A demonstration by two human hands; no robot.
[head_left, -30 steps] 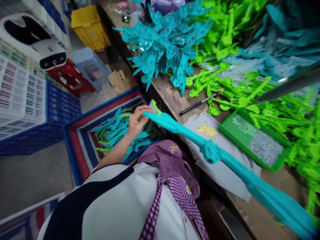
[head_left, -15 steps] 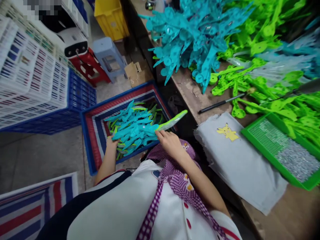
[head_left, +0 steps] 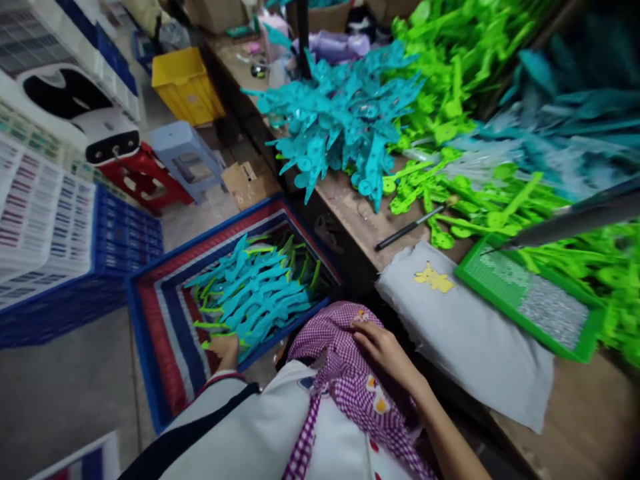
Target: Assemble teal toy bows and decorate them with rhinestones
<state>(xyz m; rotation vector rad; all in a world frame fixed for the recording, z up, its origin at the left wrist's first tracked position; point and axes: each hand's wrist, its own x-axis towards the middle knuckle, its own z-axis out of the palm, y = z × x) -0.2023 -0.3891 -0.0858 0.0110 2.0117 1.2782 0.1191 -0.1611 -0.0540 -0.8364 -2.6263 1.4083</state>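
My left hand (head_left: 226, 348) is down in the blue-rimmed crate (head_left: 143, 353), at the near left end of a heap of teal and green plastic pieces (head_left: 260, 287). It touches the heap's edge; its fingers are mostly hidden and blurred. The long, thin pieces lie side by side, teal parts uppermost and green edges showing. Over my purple checked apron (head_left: 325, 327) is my right hand (head_left: 383, 347), open and holding nothing, its fingers stretched out.
On the bench to the right are a teal pile (head_left: 340, 120), a green pile (head_left: 450, 73), a black pen-like tool (head_left: 405, 230), a grey cloth (head_left: 450, 333) and a green tray (head_left: 530, 300) of small clear bits. A blue stool (head_left: 185, 153) and yellow bin (head_left: 187, 87) stand beyond the crate.
My right hand has let go of a teal and green piece over the heap and drawn back to the right, over the apron. My left hand stays at the heap. The view has shifted.
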